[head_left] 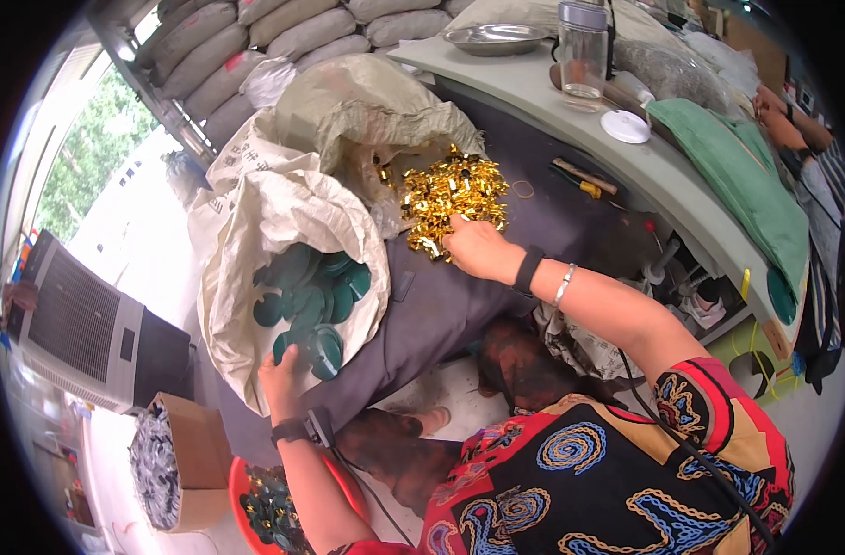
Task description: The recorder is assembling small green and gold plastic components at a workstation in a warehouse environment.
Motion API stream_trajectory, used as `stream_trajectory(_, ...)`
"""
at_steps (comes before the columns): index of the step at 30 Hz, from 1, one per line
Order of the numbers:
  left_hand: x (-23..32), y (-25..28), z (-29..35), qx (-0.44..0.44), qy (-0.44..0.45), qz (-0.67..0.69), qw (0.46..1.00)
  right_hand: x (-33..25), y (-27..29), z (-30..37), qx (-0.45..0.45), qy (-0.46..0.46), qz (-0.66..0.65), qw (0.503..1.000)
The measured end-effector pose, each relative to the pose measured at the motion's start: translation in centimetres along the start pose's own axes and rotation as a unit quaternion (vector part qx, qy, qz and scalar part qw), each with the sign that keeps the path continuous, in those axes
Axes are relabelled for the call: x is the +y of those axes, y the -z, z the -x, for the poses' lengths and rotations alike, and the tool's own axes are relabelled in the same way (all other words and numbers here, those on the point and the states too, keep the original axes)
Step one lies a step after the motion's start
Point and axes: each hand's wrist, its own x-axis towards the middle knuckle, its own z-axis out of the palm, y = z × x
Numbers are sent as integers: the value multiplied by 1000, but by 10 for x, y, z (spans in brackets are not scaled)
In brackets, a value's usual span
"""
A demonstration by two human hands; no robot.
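green discs (313, 294) lie heaped in the mouth of a white sack (226, 245) on the cloth-covered tabletop (450, 310). the left hand (280, 379) is at the lowest discs, its thumb near them; whether it grips one, i cannot tell. the right hand (481, 250) is partly curled, fingertips at a pile of shiny gold pieces (455, 192); its hold is also unclear. a beige sack (367, 97) opens behind the pile.

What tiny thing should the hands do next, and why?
Maybe the right hand should pick up one shiny piece from the gold pile, because its fingers are already there, while the left hand is at the dark green discs by the white sack's opening.
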Motion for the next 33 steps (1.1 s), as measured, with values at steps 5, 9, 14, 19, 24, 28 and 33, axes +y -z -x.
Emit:
stream_trajectory(5, -23, 27, -2, 110, 8, 80, 991, -22, 10, 19, -1, 14, -88, 996)
stream_trajectory(9, 5, 14, 22, 154, 41, 129, 979, -27, 0, 23, -43, 56, -38, 997)
stream_trajectory(14, 22, -34, 60, 45, 82, 160, 983, -29, 4, 17, -6, 166, 23, 986)
stream_trajectory(19, 29, -69, 74, -1, 65, 109, 992, -26, 9, 17, -49, 174, 32, 983)
stream_trajectory(24, 11, -45, 45, 32, 49, 203, 977, -40, -4, 31, 6, 86, -136, 987)
stream_trajectory(28, 5, -50, 28, 34, 70, 168, 983, -29, -16, 62, 35, 30, -240, 970)
stream_trajectory(33, 40, -82, 80, -1, 43, 161, 986, -26, 5, 68, 13, 7, -254, 967)
